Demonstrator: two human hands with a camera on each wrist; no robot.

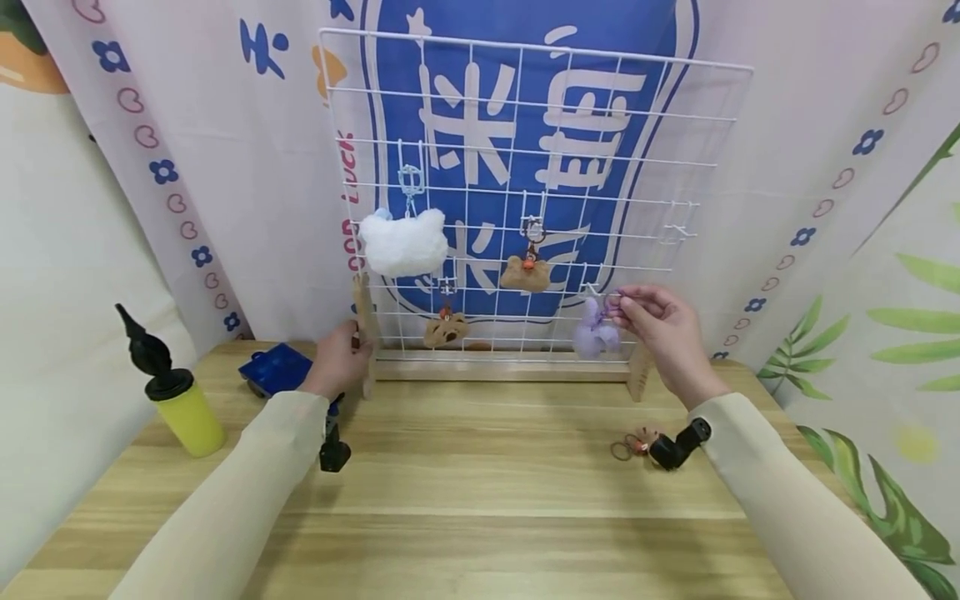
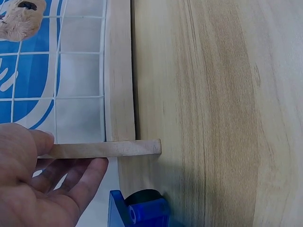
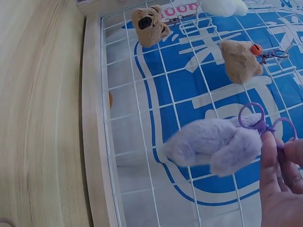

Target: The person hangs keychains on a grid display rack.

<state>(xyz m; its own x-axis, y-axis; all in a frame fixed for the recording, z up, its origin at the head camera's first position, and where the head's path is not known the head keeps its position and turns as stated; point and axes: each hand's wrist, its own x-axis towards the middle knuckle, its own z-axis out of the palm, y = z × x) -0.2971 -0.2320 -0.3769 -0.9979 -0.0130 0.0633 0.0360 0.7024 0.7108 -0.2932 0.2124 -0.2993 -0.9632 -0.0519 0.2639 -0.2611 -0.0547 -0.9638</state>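
At the rack's left end my left hand [image 1: 337, 362] grips the wooden side post [image 2: 109, 149], thumb on one face and fingers on the other. On the right, my right hand [image 1: 667, 337] pinches a purple ring [image 3: 284, 119] of a fluffy lilac plush keychain [image 3: 208, 144]. That plush hangs in front of the white wire grid [image 1: 536, 48], close to a small hook [image 1: 591, 289]; whether it touches the hook I cannot tell. Other hooks carry a white plush keychain [image 1: 405, 243], a brown plush keychain [image 1: 525, 275] and a lower brown bear-like one [image 1: 446, 331].
Below my right wrist a brown keychain [image 1: 642, 439] lies on the wooden table [image 1: 480, 500], partly covered by the wrist camera. A yellow hand pump [image 1: 187, 421] and a blue toy-like vehicle [image 1: 276, 369] stand at the left. Behind the rack hangs a printed curtain [image 1: 247, 150].
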